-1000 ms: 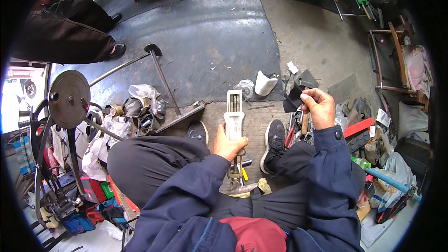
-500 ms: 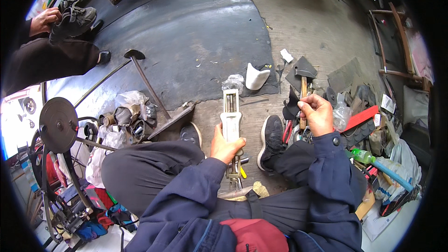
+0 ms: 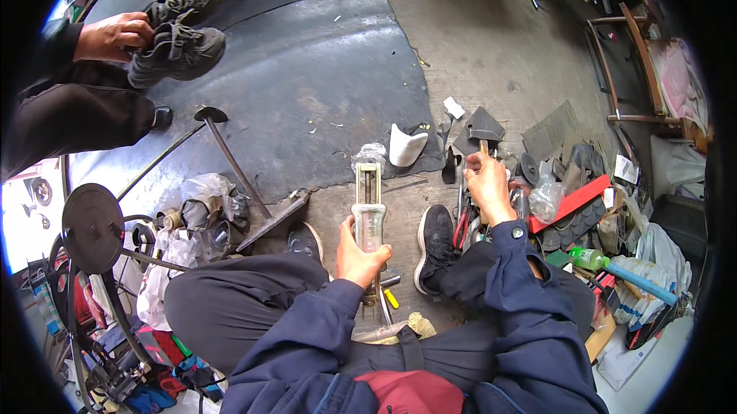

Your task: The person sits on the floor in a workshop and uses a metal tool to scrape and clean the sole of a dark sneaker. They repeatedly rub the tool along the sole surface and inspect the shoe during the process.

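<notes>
From the head view, my left hand [image 3: 359, 259] is wrapped round the body of the metal frame tool [image 3: 370, 226], thumb along its right side; the fingers behind it are partly hidden. To the right of the tool, my right hand [image 3: 487, 184] has its fingers drawn in at the wooden handle of a hammer [image 3: 484, 134]; I cannot tell whether they pinch it.

The tool stands out in front of my lap, between my two shoes. Its long axis runs away from me, the rectangular frame end farthest out and the narrow end back toward my belly. How steeply it tilts I cannot tell.

Just beyond the tool's far end is some clear plastic [image 3: 372, 154], and a white curved piece [image 3: 407, 145] lies beyond it to the right. Between the tool and the hammer lie my right shoe [image 3: 434, 249] and a dark scrap [image 3: 450, 167]. A small yellow piece [image 3: 391, 299] is near the tool's lower end, on the right. Left of the tool, past my left shoe [image 3: 305, 243], lies a metal stand [image 3: 275, 221]. Well off to the tool's far left, another person's hand [image 3: 115, 35] holds dark lace-up shoes [image 3: 178, 55].
</notes>
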A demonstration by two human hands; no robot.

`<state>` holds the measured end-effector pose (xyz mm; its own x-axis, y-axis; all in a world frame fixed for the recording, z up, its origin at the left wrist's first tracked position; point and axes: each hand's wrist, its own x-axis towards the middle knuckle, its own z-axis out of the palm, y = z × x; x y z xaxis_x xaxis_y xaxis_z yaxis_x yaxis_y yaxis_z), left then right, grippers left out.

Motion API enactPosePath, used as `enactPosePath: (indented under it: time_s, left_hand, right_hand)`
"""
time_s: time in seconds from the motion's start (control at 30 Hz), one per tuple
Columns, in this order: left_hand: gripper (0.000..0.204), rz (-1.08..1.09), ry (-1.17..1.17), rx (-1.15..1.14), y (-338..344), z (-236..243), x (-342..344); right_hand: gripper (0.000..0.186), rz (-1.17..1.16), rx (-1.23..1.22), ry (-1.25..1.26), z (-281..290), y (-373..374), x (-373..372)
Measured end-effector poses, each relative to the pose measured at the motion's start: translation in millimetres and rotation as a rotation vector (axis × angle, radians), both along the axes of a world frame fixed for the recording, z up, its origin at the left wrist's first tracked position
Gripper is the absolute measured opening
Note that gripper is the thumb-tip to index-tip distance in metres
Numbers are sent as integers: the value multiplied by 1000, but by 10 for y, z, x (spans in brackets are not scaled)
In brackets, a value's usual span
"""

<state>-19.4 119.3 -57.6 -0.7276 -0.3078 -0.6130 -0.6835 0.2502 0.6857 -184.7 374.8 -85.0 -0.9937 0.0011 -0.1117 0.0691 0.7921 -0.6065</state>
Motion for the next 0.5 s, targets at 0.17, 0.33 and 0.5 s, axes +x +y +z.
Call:
enactPosePath:
  time_s: [0.17,0.33,0.5]
  left_hand:
    - [97,29,-40,18,-16,30,-69]
    - [95,151,-45,1,-61,-206,-110]
    - [92,211,-1,-84,-167,-455,-145]
  right_hand:
    - [14,-15,-88,-58,602,-117,-145]
    - [32,125,-142,139,1751,-209,-141]
    - [52,167,-67,319,2573,-92,201]
